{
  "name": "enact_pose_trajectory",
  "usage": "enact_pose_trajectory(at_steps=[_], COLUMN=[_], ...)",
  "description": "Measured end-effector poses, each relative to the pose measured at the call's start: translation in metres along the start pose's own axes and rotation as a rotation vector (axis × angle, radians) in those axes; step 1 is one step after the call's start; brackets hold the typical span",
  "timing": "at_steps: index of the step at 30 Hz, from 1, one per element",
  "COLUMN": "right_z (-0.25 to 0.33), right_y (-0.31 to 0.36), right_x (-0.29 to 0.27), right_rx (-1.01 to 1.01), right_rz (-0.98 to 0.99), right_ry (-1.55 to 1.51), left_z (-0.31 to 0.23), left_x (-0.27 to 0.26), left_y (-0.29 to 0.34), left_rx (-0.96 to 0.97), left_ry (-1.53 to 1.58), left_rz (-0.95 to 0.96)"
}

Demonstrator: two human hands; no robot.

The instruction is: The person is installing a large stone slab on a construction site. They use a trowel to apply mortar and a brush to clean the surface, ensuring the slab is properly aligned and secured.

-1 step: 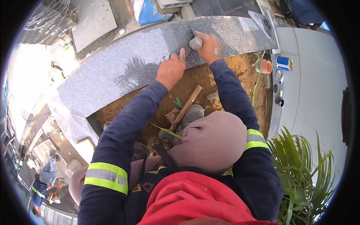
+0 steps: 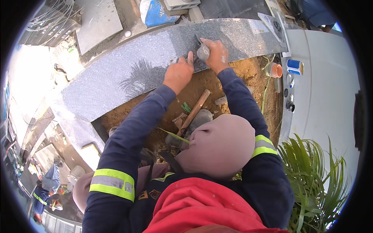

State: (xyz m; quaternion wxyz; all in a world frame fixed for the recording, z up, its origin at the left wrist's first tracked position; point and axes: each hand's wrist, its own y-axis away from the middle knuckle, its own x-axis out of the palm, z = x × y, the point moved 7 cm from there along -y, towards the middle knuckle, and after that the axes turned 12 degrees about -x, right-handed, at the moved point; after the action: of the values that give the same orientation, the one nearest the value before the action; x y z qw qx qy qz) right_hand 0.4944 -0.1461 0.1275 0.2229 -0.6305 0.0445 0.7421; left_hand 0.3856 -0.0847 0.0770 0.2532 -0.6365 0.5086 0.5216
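Observation:
A long speckled grey stone slab curves across the far side of a sandy bed. My right hand grips a hand tool with a rounded grey handle end pointing toward me. Its working end meets the slab and is mostly hidden, so its exact kind is unclear. Just left of it, my left hand rests on the slab near its inner edge. The left thumb sticks out toward the tool; the fingertips are partly hidden, and I see nothing held in them.
Between my knees and the slab, a wooden-handled tool lies on the sand. Rightward stand an orange pipe end, a blue can and a palm plant. A blue-white bag lies beyond the slab; another person is far left.
My right hand and the tool have shifted slightly toward me, the handle end dipping nearer. My left hand stays at about the same place on the slab.

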Motion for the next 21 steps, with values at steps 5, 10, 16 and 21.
enact_pose_trajectory(at_steps=[5, 10, 16, 21], right_z=[0.003, 0.011, -0.034, -0.02], right_y=[-0.008, 0.012, -0.024, 0.014], right_x=[0.002, 0.011, 0.006, -0.032], right_rx=[0.034, 0.026, 0.143, 0.056], right_rz=[0.034, -0.014, 0.044, -0.214], right_ry=[0.049, 0.009, 0.055, -0.074], left_z=[0.003, 0.004, 0.008, 0.014], left_x=[-0.004, -0.004, 0.004, -0.024], left_y=[0.0, 0.0, -0.002, 0.004], left_rx=[0.013, 0.019, -0.039, -0.144], left_ry=[0.021, -0.012, 0.043, 0.277], left_rz=[0.008, -0.037, 0.012, -0.151])
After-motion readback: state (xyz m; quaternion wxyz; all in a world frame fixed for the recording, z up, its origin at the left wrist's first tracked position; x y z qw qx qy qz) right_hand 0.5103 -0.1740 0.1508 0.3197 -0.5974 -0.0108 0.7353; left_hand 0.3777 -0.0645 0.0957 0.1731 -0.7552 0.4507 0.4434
